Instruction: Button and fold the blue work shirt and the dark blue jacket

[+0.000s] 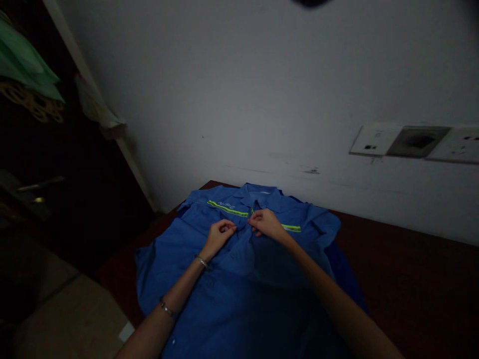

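A blue work shirt (224,279) with yellow-green reflective stripes across the chest lies front up on a dark brown table (411,279), collar toward the wall. My left hand (219,237) is closed, pinching the shirt's front placket just below the collar. My right hand (266,223) is closed too, pinching the fabric on the other side of the placket. The two hands sit close together at the upper chest. Bracelets show on my left wrist and forearm.
A white wall (262,89) rises right behind the table, with a row of sockets and a scorched plate (415,141) at right. At left is a dark doorway with a white frame (112,129), hanging green cloth (26,65) and a tiled floor (67,314).
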The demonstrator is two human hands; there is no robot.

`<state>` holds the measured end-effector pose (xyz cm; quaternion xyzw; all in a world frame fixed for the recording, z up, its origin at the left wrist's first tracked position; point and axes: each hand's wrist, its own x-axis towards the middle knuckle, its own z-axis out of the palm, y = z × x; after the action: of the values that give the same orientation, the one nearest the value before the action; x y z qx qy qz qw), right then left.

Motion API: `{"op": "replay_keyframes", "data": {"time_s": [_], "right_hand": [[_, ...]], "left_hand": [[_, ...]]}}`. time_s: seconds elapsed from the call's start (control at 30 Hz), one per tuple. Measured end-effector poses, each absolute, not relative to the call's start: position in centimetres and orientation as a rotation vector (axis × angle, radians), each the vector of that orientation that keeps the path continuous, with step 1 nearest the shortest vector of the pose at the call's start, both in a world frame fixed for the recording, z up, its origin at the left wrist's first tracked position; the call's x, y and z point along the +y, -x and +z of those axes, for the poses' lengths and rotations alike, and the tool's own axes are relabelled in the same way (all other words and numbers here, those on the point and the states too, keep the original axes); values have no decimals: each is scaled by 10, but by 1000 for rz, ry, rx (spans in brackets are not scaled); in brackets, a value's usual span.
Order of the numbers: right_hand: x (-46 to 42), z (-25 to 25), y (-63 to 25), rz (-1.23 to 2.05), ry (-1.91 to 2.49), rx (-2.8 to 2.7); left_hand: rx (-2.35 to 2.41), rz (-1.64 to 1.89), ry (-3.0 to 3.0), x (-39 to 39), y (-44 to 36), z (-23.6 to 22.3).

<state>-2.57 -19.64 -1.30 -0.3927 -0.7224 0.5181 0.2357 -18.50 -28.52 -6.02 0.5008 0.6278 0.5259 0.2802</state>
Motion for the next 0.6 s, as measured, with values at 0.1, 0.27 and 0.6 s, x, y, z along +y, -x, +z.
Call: {"op": "replay_keyframes", "data": {"time_s": [0.1, 0.27, 0.6], "right_hand": [[-198, -9, 24, 1389, 1067, -1995], [-199, -7, 23, 1370, 1014, -2014], [-237, 5, 18, 1439, 871, -2167]], "left_hand": [[1667, 1214, -1355, -301, 178, -49], [1630, 936, -1694, -340, 177, -29], [1993, 1116, -1613, -392, 179, -43]]}}
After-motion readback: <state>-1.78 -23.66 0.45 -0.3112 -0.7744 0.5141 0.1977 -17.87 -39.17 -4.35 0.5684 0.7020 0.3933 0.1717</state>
